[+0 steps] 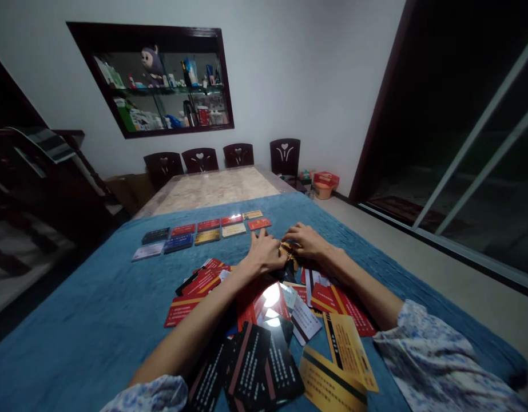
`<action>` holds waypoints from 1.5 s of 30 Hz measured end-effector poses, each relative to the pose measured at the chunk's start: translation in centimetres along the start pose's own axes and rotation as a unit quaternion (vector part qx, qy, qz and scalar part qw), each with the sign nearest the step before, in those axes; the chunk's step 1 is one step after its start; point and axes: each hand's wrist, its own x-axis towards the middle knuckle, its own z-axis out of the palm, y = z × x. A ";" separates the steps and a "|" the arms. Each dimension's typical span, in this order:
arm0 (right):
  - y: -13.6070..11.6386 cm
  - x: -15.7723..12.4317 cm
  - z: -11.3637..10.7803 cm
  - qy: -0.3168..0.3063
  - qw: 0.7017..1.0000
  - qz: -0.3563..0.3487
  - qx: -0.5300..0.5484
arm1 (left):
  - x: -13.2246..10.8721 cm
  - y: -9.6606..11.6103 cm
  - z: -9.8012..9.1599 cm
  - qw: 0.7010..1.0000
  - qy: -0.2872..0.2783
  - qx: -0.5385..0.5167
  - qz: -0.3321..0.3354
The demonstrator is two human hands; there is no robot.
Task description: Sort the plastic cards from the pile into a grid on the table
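Note:
My left hand point(266, 252) and my right hand point(305, 240) meet over the blue cloth point(96, 309), fingers curled together round a yellowish card point(286, 249) held between them. Under my forearms lies a loose heap of plastic cards point(264, 320): red, black, yellow and white ones, overlapping. Beyond my hands two neat rows of cards point(203, 232) are laid out side by side, red, blue, black and gold.
The blue cloth covers the near part of a long table; its bare stone top point(212, 189) runs on to several dark chairs point(199, 159). A wall shelf point(161, 86) holds bottles. A glass sliding door point(473, 171) is at right, stairs at left.

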 end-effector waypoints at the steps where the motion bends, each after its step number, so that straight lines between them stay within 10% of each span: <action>1: 0.1 -0.1 0.1 0.001 1.000 0.000 0.001 | 0.0 0.1 0.1 1.000 0.000 -0.002 -0.003; 19: 0.1 -2.2 0.1 0.007 0.999 0.008 0.044 | 0.3 1.3 0.9 0.999 -0.002 -0.037 -0.040; 45: 0.9 -2.0 1.2 0.136 0.987 0.038 0.078 | 1.5 -2.4 0.6 0.979 0.049 -0.189 -0.059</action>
